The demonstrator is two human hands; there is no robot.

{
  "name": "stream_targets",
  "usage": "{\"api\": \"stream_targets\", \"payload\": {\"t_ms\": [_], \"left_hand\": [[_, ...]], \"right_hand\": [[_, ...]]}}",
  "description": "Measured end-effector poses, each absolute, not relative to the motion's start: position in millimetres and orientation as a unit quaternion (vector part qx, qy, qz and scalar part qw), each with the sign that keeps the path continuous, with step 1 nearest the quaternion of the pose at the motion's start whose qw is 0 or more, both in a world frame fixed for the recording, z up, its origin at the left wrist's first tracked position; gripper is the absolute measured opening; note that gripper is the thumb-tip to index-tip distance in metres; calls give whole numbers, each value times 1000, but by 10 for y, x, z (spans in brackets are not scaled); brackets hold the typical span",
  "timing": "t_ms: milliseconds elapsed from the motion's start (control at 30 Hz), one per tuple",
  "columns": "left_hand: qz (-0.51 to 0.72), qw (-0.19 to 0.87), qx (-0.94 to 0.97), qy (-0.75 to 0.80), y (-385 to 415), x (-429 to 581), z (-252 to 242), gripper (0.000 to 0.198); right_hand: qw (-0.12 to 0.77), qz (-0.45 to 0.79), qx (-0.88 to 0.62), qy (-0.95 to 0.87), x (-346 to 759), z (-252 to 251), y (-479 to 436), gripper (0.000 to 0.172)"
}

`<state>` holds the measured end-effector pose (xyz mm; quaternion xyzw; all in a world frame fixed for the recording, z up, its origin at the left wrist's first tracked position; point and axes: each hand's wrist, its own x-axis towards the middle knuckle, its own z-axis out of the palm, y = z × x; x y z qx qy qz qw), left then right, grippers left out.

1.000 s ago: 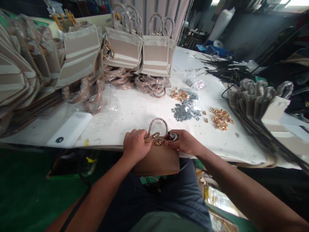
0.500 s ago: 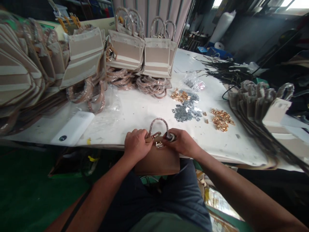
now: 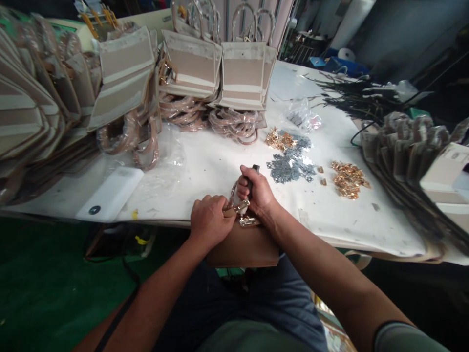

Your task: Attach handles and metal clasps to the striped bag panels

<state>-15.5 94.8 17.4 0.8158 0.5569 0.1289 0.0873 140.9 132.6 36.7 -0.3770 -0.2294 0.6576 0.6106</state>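
Observation:
A brown handbag point(image 3: 244, 246) rests at the table's front edge over my lap, a shiny metal clasp point(image 3: 249, 221) near its top. My left hand point(image 3: 212, 218) is closed on a brown strap point(image 3: 229, 211) with a gold metal end, over the bag's upper left. In my right fist point(image 3: 258, 191) is a dark-handled hand tool point(image 3: 251, 182), held nearly upright with its lower end just above the clasp. Its tip is too small to make out. Part of the bag's plastic-wrapped handle point(image 3: 233, 192) shows between my hands.
Piles of gold fittings point(image 3: 350, 180) and grey metal plates point(image 3: 289, 166) lie to the right on the white table point(image 3: 205, 171). Wrapped bag parts point(image 3: 242, 73) stand along the back, with more panels point(image 3: 399, 146) at the right. A white power bank-like slab point(image 3: 112, 194) lies left.
My right hand has turned from lying low beside the bag's clasp to a raised fist, bringing the tool upright over it. My left hand stays on the strap. The view has shifted slightly.

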Motion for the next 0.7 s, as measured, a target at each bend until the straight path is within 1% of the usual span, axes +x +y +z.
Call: {"api": "stream_targets", "payload": {"t_ms": [100, 267, 433, 700], "left_hand": [[132, 89, 816, 556, 943, -150, 178, 20], [126, 91, 816, 557, 952, -149, 158, 18], [121, 91, 812, 563, 958, -135, 144, 17], [112, 82, 813, 565, 940, -110, 115, 10]], "right_hand": [[585, 695, -365, -202, 1398, 345, 1340, 57], [532, 730, -390, -178, 1413, 339, 1408, 56], [556, 712, -385, -191, 1380, 338, 1433, 50], [554, 707, -395, -194, 1354, 344, 1411, 49]]}}
